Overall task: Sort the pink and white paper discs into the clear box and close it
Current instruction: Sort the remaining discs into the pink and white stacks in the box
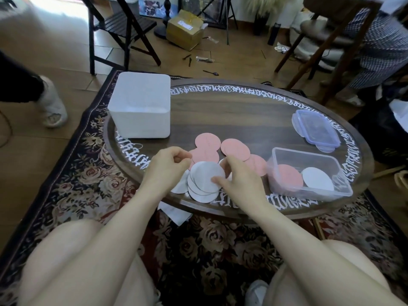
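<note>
Plainly mid-sort, judging by the head view. Right grip [237,173] curled onto the fan of white discs [206,181], thumb pressing the top one, fingers tucked past its far edge. Left grip [170,164] just to the left of that fan, fingers bent and tips drawn together at its edge; whether pinching a disc or only steadying, cannot tell. Pink discs [220,149] spread loose just beyond both grips, several overlapping. Clear box [309,173] open, well to the right of the right grip, already holding one pink pile and one white pile side by side. Lid [314,129] lying apart, beyond the box and farther right, with a stray disc or two peeking from under its near edge.

Likely risks, as a judgement only: thin paper sticking together, so two or more lifted as one; fanned whites sliding off the near rim of the bench [242,120], since the lowest already sits close to that rim; a pink one caught under the whites and dropped into the wrong pile; discs under the lid overlooked before closing; a tilted stack fouling the lid's clips.
</note>
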